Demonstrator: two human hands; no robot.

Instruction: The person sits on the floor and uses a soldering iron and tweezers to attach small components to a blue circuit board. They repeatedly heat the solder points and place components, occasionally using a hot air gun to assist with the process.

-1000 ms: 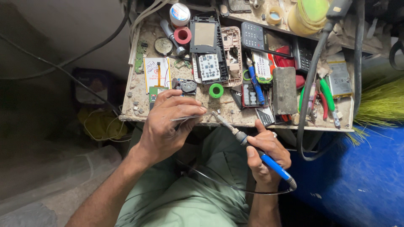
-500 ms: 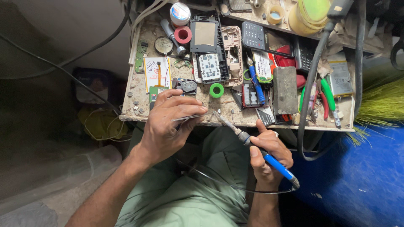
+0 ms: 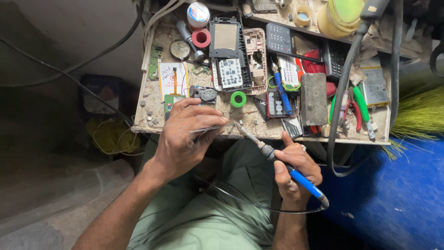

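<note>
My left hand (image 3: 182,136) pinches a pair of thin metal tweezers (image 3: 210,129) near the front edge of a small cluttered workbench (image 3: 152,125); their tips point right. My right hand (image 3: 296,169) grips a blue-handled soldering iron (image 3: 277,159), held like a pen. Its metal tip (image 3: 238,125) meets the tweezers' tips just above the bench edge. A thin black cord (image 3: 240,201) loops from the iron's handle across my lap. What sits between the two tips is too small to make out.
The bench holds phone housings (image 3: 226,44), a keypad board (image 3: 230,73), a green tape ring (image 3: 238,99), a red ring (image 3: 201,38), a grey block (image 3: 313,98), green and red pliers (image 3: 357,109), a battery (image 3: 373,87) and a thick black cable (image 3: 340,115). A blue surface (image 3: 397,194) lies at right.
Hardly anything differs. The soldering iron's tip has edged slightly nearer the tweezers' tips; both hands stay in place at the bench edge.
</note>
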